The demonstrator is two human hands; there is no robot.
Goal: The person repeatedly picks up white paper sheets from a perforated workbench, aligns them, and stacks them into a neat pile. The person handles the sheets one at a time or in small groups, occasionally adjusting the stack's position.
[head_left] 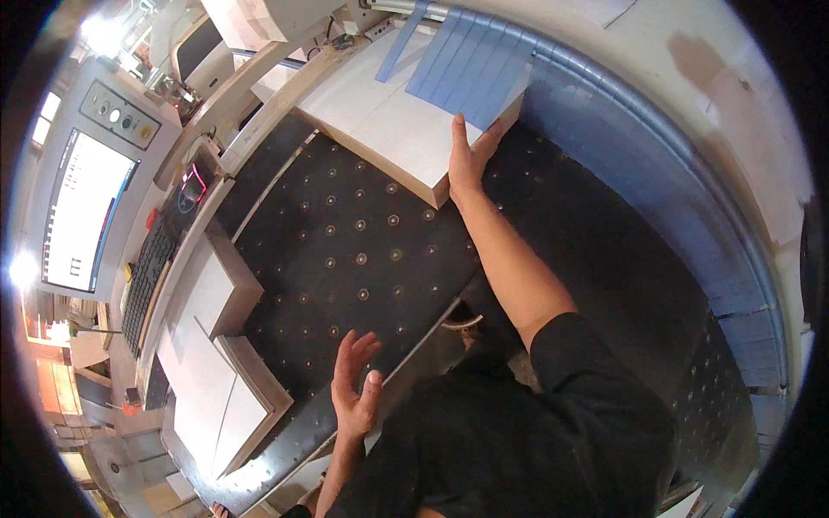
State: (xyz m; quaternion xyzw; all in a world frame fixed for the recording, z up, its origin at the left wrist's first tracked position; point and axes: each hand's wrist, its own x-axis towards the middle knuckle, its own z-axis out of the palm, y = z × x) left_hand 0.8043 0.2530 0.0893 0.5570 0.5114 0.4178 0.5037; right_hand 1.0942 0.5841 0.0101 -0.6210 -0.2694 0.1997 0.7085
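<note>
Black shirt [518, 436] nearest, the right hand [471, 164], thumb and fingers spread, touches the right edge of the white stack [367, 112] lying forward-left on the dark surface [408, 276] (left hand [354, 393] spread, empty, farther off).

Control corner around the monitor [91, 211], plus fixed kit on its right.
Monitor is lit, mostly white. Button panel [119, 115] directly above it, knobs and a bright round button; bright lamp [102, 34] higher up. Black keyboard [148, 276] just right of monitor's lower half, small yellow item [129, 273] between the two. Dark device [192, 185] glowing red, right of monitor, past a small red piece [152, 218]. Studded black table [337, 259] further right of monitor; blue strip curtain [604, 142] well beyond that, under a long rail [691, 160].
</note>
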